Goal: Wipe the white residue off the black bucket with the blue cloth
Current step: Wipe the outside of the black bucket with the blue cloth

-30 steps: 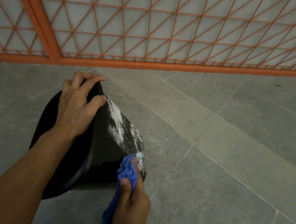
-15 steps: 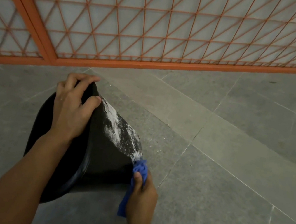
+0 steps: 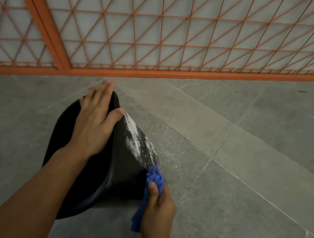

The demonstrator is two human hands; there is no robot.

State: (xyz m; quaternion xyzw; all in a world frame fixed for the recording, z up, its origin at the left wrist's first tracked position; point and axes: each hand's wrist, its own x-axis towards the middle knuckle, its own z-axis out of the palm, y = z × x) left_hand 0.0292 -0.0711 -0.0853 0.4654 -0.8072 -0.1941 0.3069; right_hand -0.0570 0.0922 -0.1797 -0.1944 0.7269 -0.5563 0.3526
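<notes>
Grey floor tiles (image 3: 243,194) under the tipped black bucket (image 3: 123,171): left hand (image 3: 94,123) flat on its rim, right hand (image 3: 158,205) clutching blue cloth (image 3: 155,177), so I'd scrub firmly up the white residue (image 3: 135,139).

floor (image 3: 246,174): grey stone tiles | orange lattice screen (image 3: 166,27): behind | light: dim

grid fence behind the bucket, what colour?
Orange fence, a lattice of thin bars forming triangles; seen in the head view.
</notes>
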